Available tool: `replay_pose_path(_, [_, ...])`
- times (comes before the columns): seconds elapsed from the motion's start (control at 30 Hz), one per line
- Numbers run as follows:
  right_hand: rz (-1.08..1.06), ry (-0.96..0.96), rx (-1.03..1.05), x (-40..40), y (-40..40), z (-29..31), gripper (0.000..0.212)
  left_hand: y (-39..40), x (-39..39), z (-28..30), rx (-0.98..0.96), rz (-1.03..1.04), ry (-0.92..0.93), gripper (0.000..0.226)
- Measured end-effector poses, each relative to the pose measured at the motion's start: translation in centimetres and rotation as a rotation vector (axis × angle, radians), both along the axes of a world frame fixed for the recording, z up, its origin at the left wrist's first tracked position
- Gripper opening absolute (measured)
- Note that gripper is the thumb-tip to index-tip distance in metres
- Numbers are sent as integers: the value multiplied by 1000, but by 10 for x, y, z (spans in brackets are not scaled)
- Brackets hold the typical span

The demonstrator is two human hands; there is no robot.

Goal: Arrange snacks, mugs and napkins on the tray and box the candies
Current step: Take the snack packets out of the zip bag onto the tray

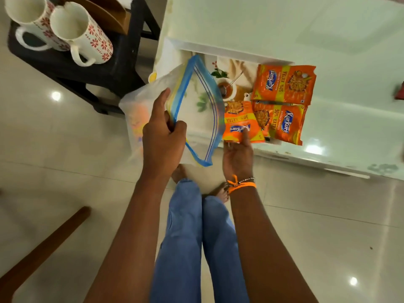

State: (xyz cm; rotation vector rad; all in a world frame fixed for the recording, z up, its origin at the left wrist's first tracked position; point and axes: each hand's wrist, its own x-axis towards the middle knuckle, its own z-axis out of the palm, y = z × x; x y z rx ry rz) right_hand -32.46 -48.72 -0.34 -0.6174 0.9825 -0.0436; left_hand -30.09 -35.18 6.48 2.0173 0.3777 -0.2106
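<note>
Left hand (162, 136) grips zip bag (196, 106) (mouth toward tray); right hand (238, 154) pinches snack packet (240, 123).

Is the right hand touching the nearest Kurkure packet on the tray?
Touching. The head view shows the right hand pinching the nearest Kurkure packet, thumb lying across its front.

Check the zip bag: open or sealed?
Open: the zip bag's blue zipper rims are spread apart, left hand gripping one rim.
</note>
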Motion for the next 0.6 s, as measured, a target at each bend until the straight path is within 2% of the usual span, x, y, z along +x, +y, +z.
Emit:
replay_pose_path(0.07, [179, 49, 26, -6, 9, -8, 45, 0, -1, 1, -15, -4, 13, 57])
replay_pose_path(0.17, [323, 36, -4, -15, 8, -5, 50, 3, -2, 3, -49, 10, 12, 57])
replay_pose_path(0.23, [487, 109, -44, -17, 2, 3, 45, 7, -3, 3, -81, 30, 4, 56])
replay_pose_path(0.3, [696, 227, -222, -15, -4, 16, 37, 12, -2, 5, -121, 63, 1, 55])
replay_pose_path(0.37, [799, 256, -539, -10, -9, 32, 25, 21, -1, 8, -161, 114, -15, 54])
replay_pose_path(0.43, [716, 155, -776, 0, -7, 55, 29, 31, 0, 9, -175, 166, -39, 52])
replay_pose_path(0.5, [653, -71, -758, 19, 5, 76, 34, 41, 1, 15, -174, 227, -58, 49])
replay_pose_path(0.57, [778, -235, -680, 38, 31, 86, 32, 49, 1, 22, -186, 277, -66, 47])
replay_pose_path(0.6, [921, -239, -698, 50, 47, 85, 30, 51, 0, 25, -188, 288, -65, 48])
